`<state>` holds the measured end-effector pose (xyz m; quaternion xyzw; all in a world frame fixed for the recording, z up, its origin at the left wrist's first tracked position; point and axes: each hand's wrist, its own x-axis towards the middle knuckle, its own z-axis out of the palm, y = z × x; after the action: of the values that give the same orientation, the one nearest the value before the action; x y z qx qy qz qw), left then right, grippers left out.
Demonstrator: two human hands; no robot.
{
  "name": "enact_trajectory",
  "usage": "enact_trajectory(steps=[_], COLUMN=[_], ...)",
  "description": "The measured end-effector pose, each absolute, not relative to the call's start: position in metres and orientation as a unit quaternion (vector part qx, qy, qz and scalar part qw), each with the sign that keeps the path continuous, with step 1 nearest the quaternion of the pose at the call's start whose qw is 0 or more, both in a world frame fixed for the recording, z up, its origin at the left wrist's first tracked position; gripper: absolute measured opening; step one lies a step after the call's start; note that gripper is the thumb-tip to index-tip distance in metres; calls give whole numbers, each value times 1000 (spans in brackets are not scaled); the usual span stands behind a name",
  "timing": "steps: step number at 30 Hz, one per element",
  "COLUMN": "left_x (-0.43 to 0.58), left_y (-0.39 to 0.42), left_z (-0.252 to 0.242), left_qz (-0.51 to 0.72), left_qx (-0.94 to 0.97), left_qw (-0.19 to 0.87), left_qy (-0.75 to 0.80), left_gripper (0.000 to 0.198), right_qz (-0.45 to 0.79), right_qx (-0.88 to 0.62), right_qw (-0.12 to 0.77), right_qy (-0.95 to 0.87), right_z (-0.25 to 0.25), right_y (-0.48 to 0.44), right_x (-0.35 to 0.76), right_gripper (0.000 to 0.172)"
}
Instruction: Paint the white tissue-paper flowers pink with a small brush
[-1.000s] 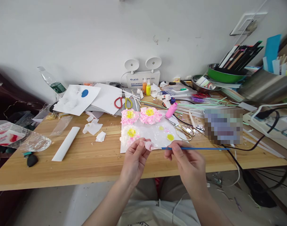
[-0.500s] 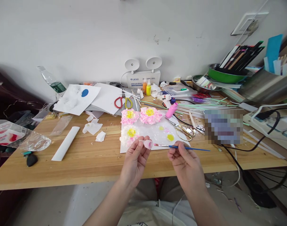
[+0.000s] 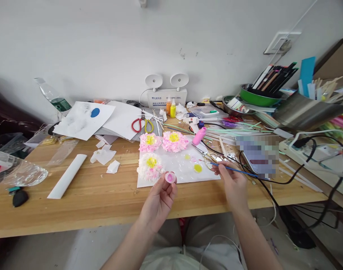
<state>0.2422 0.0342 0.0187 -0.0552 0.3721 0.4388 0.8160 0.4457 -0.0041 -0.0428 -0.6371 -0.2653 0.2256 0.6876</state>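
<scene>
My left hand [image 3: 160, 197] pinches a small round cap [image 3: 170, 177] with pink paint inside, its opening toward me, at the front edge of the white sheet [image 3: 177, 174]. Between the fingers of my right hand [image 3: 230, 180] is a thin blue paintbrush [image 3: 236, 170], its tip pointing left over the sheet. Two pink flowers with yellow centres [image 3: 175, 141] and a white one [image 3: 149, 167] with some pink lie on the sheet. Yellow paint [image 3: 197, 168] and faint pink smears are right of them. A pink bottle [image 3: 199, 136] lies behind, by gold-handled scissors [image 3: 212, 161].
Red and yellow pliers [image 3: 142, 125] lie behind the flowers. Yellow and orange bottles [image 3: 173, 109] stand near the wall. A rolled white paper [image 3: 67, 176] and paper scraps are at left. Black cables [image 3: 284, 182], a phone and a metal container [image 3: 306, 112] are at right.
My right hand has moved right with the brush, away from the cap. My left hand has turned the cap's opening more toward me. The whole view has shifted slightly.
</scene>
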Motion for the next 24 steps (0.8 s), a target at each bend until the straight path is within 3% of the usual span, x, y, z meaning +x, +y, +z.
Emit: enact_trajectory(steps=[7, 10, 20, 24], left_x=[241, 240, 238, 240], left_y=[31, 30, 23, 20], left_z=[27, 31, 49, 48], left_qz=[404, 394, 340, 364], left_qx=[-94, -105, -149, -62], left_qw=[844, 850, 889, 892], left_qy=[340, 332, 269, 261], left_gripper=[14, 15, 24, 6], right_qz=[203, 179, 143, 164], right_qx=[-704, -720, -625, -563], right_qw=[543, 519, 671, 696], right_qy=[-410, -424, -373, -415], right_z=[-54, -55, -13, 10], right_y=[13, 13, -8, -21], right_x=[452, 453, 430, 407], right_gripper=[30, 29, 16, 20])
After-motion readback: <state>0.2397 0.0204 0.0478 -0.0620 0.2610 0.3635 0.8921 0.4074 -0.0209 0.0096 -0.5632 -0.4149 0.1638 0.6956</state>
